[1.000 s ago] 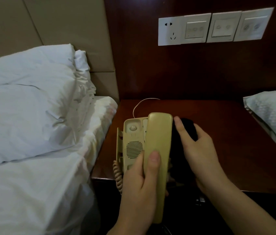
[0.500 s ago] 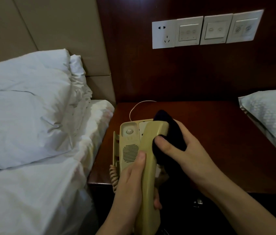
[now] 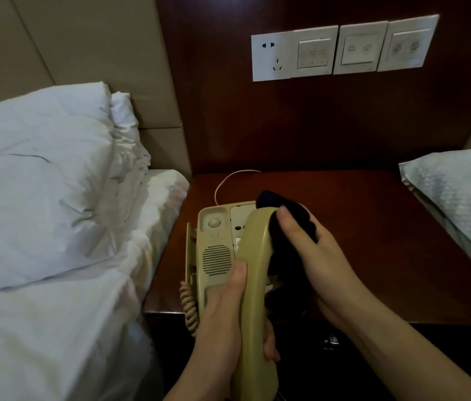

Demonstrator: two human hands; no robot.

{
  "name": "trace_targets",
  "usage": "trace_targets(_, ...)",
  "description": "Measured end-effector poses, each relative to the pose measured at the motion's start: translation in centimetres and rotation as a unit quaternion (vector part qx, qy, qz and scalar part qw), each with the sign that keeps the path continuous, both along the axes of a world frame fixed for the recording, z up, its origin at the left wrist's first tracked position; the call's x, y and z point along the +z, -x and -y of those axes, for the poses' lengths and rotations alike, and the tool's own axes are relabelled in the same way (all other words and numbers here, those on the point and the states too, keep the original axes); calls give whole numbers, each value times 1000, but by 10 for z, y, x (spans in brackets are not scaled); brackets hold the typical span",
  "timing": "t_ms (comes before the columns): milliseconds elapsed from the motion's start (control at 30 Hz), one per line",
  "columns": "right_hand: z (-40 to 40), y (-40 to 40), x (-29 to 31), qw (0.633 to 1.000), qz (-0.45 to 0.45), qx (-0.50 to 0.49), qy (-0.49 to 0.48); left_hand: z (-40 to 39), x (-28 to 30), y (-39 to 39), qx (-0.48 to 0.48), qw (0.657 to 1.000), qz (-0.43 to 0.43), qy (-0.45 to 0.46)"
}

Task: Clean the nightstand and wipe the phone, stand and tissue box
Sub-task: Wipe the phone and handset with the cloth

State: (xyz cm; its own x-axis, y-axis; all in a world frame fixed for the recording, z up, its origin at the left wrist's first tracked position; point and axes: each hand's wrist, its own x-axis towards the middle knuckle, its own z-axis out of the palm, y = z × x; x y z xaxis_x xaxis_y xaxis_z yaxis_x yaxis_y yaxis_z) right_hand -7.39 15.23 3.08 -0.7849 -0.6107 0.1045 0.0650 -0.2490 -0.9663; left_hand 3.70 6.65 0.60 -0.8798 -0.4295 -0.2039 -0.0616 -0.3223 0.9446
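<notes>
Here the dark wooden nightstand stands between two white-sheeted beds, a plump pillow on the left and another pillow at the right edge. On the far wall panel sits a row of white switch plates. The beige phone base lies at the nightstand's near left corner, its coiled cord hanging over the edge. The left hand grips the handset, thumb along its side. The right hand clamps a dark cloth against the handset's far end.
</notes>
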Motion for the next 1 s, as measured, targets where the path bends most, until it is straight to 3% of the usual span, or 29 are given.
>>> trace_targets(167,-1,0,-7,999,2,-33,2,5,0,-1,-32,999,-3,-23)
trace_targets(300,-12,6,-1,995,-82,45,-25,20,9,-6,-36,999,7,36)
trace_targets(433,-33,30,12,951,-234,135,-152,23,11,-13,-47,991,17,124)
trace_targets(567,-45,38,23,921,-273,209,-184,28,15,-15,-71,980,10,186)
trace_targets(733,-38,25,20,932,-292,140,-163,33,12,-20,-55,975,6,214)
trace_targets(800,-29,17,15,964,-227,80,-113,29,10,-19,-46,977,7,209)
trace_targets(867,-23,10,16,994,-69,54,-59,26,11,-17,-48,979,5,200)
trace_targets(1000,-19,-1,22,981,151,90,-82,19,11,-11,-58,982,-4,180)
